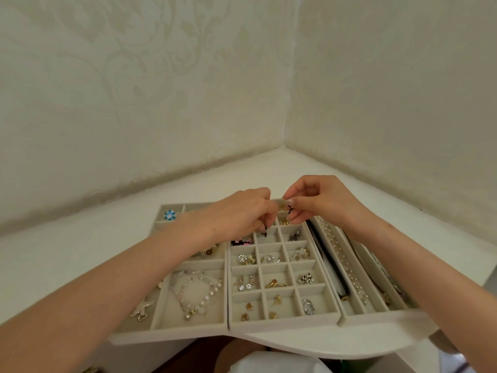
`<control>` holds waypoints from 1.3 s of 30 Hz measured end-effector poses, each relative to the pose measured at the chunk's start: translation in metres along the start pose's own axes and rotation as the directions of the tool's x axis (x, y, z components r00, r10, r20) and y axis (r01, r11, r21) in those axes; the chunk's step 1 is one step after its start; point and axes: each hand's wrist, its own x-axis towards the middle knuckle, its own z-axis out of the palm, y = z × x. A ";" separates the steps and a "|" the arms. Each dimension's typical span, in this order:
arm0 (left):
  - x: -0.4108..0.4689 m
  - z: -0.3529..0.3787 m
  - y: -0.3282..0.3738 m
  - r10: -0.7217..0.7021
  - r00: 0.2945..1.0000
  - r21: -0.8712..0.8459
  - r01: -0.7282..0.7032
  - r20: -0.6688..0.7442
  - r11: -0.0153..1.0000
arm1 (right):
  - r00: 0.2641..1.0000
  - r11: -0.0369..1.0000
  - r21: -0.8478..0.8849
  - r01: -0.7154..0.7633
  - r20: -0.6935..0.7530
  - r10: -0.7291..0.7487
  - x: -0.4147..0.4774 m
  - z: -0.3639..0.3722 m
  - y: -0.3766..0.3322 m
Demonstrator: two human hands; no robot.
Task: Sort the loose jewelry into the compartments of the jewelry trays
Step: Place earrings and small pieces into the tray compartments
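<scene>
Three pale felt-lined trays are set side by side on the white table (pixel 269 173), pushed toward the corner of the wall, so that every compartment can be reached from the front. The middle tray (pixel 282 323) is divided into a grid of small squares, most already filled with earrings and rings; larger pieces have been given larger spaces, a pearl necklace (pixel 197 294) in the wide compartment of the left tray (pixel 172 328) and a long pearl strand (pixel 343 261) in a narrow channel of the right tray (pixel 376 317).

Both hands are held together over the far rows of the middle tray, presumably so that a small piece can be steadied or separated before it is dropped into a square. The left hand (pixel 239 214) is curled, its fingertips pinched on a small dark piece (pixel 265 233) that hangs just above a far compartment. The right hand (pixel 320 203) is likewise nearly closed, thumb and forefinger pinched on a second small dark piece (pixel 290 209); what exactly it is cannot be told. The two hands are nearly touching at the fingertips. Judged from the filled squares, the sorting is well advanced.
</scene>
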 end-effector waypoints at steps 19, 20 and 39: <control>0.005 -0.006 0.006 -0.043 0.995 0.262 0.066 -0.095 0.963 | 1.000 1.000 0.009 0.000 0.006 0.000 -0.005 -0.001 -0.001; 0.004 -0.006 0.006 -0.046 0.995 0.246 0.066 -0.086 0.967 | 1.000 1.000 0.009 -0.001 0.005 0.000 -0.005 -0.001 -0.001; 0.007 -0.002 0.014 -0.054 0.998 0.214 0.048 0.025 0.976 | 1.000 1.000 0.015 0.002 0.009 -0.002 -0.007 -0.001 -0.001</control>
